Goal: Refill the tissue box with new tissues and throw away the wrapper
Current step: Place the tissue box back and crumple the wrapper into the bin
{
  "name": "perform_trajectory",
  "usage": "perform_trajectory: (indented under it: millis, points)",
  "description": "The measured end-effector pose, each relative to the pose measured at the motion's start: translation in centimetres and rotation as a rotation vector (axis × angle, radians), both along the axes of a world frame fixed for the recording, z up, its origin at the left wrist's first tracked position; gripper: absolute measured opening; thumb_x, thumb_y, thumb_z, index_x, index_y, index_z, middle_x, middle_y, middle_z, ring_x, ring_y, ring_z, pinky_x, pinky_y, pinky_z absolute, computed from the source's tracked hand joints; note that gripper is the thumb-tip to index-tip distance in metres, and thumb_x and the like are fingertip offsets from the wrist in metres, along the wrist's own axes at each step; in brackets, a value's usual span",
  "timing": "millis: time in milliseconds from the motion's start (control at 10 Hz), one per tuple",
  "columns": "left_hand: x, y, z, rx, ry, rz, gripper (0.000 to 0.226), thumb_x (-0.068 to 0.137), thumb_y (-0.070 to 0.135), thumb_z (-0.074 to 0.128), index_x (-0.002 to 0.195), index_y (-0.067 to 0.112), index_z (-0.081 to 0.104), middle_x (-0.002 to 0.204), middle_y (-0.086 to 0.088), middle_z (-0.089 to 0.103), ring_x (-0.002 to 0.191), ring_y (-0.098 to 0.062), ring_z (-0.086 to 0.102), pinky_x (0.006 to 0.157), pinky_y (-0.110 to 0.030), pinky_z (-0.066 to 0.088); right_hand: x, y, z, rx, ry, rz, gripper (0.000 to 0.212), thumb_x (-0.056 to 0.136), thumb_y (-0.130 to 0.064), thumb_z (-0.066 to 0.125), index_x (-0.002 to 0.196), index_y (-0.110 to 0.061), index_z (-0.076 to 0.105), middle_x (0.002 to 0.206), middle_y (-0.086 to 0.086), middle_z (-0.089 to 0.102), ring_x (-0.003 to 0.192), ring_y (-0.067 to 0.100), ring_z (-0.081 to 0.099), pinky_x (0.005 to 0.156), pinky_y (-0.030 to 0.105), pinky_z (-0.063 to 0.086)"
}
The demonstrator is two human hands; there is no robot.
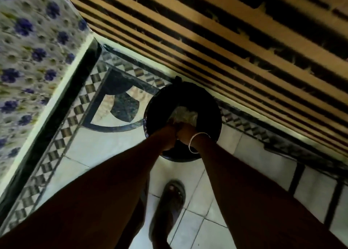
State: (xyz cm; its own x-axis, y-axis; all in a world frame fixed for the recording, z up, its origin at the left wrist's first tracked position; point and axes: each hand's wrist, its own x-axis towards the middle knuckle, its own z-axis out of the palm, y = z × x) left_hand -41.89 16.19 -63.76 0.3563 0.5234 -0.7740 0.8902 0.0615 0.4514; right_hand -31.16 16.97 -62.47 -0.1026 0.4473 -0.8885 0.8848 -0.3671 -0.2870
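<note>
Down at the centre of the frame, both forearms reach together over a round black bin standing on the tiled floor; the left hand and right hand press side by side, fingers curled into dim fists, though whether they actually grip the pale crumpled wrapper just beyond them inside the bin cannot be told; a thin bangle circles the right wrist; a sandalled foot shows at lower centre; flowered cloth fills the upper left, striped fabric the upper right.
</note>
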Motion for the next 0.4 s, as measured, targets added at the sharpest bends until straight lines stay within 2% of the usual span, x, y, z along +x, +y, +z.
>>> perform_trajectory:
  millis: [100, 200, 300, 400]
  points:
    - [0.0, 0.3, -2.3, -0.051, 0.032, -0.028, 0.056, 0.099, 0.005, 0.046, 0.152, 0.015, 0.031, 0.148, -0.021, 0.045, 0.135, -0.037, 0.045, 0.112, -0.043, 0.036, -0.2, 1.1, -2.2, -0.039, -0.031, 0.084, 0.041, 0.105, -0.014, 0.035, 0.142, -0.002, 0.044, 0.148, 0.018, 0.045, 0.136, 0.035, 0.043, 0.115, 0.040, 0.032]
    - [0.0, 0.7, -1.7, -0.050, 0.043, -0.040, 0.052, 0.101, 0.011, 0.044, 0.151, 0.008, 0.030, 0.148, -0.023, 0.044, 0.135, -0.038, 0.045, 0.110, -0.042, 0.037, 0.0, 1.5, -2.8, -0.022, -0.048, 0.156, 0.042, 0.105, -0.014, 0.035, 0.146, -0.002, 0.037, 0.152, 0.020, 0.039, 0.139, 0.035, 0.039, 0.115, 0.041, 0.030]
    - [0.0, 1.0, 1.2, 0.050, 0.042, -0.001, 0.046, 0.101, 0.016, 0.045, 0.145, 0.006, 0.038, 0.137, -0.025, 0.052, 0.127, -0.040, 0.052, 0.100, -0.043, 0.044, 0.7, 1.0, -0.8, 0.024, -0.052, -0.001, 0.053, 0.102, -0.013, 0.043, 0.151, -0.003, 0.025, 0.155, 0.022, 0.031, 0.142, 0.036, 0.034, 0.117, 0.042, 0.027]
    - [0.0, 0.6, 6.1, 0.224, -0.019, 0.128, 0.039, 0.094, 0.018, 0.053, 0.132, 0.008, 0.054, 0.129, -0.021, 0.060, 0.117, -0.041, 0.059, 0.095, -0.045, 0.049, 1.1, -0.2, 2.0, 0.078, -0.050, -0.245, 0.066, 0.096, -0.017, 0.053, 0.153, -0.009, 0.022, 0.151, 0.021, 0.039, 0.138, 0.036, 0.041, 0.113, 0.041, 0.033]
